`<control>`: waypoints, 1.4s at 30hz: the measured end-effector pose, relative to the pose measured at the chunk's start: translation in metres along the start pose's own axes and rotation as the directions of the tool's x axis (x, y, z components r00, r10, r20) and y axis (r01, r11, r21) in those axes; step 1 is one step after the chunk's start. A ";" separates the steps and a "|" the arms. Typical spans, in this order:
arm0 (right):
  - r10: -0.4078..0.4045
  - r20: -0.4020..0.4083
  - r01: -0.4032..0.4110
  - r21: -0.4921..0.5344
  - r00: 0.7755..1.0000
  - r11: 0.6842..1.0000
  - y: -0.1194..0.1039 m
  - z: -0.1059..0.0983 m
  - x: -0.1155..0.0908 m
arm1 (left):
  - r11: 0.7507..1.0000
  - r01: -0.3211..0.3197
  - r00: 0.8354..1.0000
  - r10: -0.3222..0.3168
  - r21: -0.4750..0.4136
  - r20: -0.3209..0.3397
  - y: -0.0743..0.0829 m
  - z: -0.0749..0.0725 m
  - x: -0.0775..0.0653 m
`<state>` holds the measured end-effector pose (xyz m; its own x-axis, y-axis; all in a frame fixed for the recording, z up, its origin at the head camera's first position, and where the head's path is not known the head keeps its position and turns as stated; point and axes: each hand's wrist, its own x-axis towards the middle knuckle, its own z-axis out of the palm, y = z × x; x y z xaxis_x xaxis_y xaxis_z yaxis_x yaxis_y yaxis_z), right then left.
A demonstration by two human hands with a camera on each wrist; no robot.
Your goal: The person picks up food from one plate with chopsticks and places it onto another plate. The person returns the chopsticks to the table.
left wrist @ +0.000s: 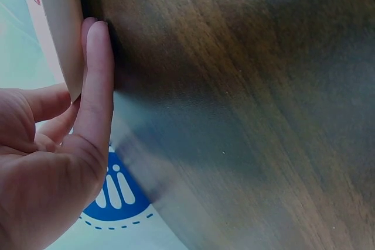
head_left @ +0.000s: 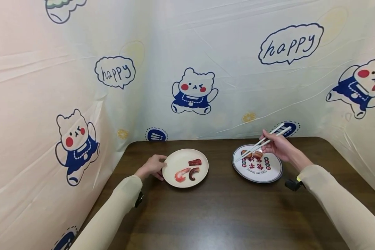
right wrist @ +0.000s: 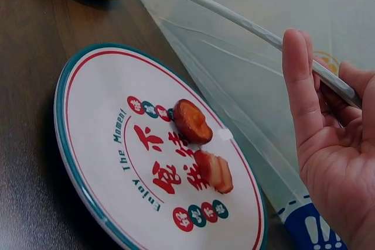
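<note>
At the table's left, my left hand (head_left: pixel 153 166) grips the rim of a cream plate (head_left: pixel 178 159), thumb above and fingers beneath, as the left wrist view shows. That plate carries an orange shrimp (head_left: pixel 180 176), a curved dark-brown piece of food (head_left: pixel 192 174) and a reddish-brown piece of meat (head_left: pixel 195 162). My right hand (head_left: pixel 279 146) holds a pair of pale chopsticks (right wrist: pixel 217 7) over a white plate (right wrist: pixel 94 109) with red characters and a green rim. On it lie a glossy brown roundish piece (right wrist: pixel 192 121) and a layered piece of meat (right wrist: pixel 214 171), apart from the chopsticks.
Both plates stand near the back of a dark wooden table (head_left: pixel 206 215), with a gap between them. A pale curtain (head_left: pixel 156 86) printed with bears surrounds the table's back and sides. A dark wrist device (head_left: pixel 293 184) sits at the right cuff.
</note>
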<state>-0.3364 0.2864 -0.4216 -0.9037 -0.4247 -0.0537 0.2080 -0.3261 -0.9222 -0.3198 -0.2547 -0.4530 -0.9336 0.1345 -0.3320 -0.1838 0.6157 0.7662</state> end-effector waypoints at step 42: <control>-0.065 -0.061 0.068 0.060 0.996 0.996 0.007 -0.032 -0.026 | 1.000 0.023 1.000 -0.023 0.015 0.007 0.005 0.000 -0.003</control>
<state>-0.3228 0.3221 -0.4391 -0.9365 -0.3503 -0.0171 0.1677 -0.4045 -0.8990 -0.3178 -0.2521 -0.4485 -0.9269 0.1259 -0.3536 -0.2007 0.6299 0.7503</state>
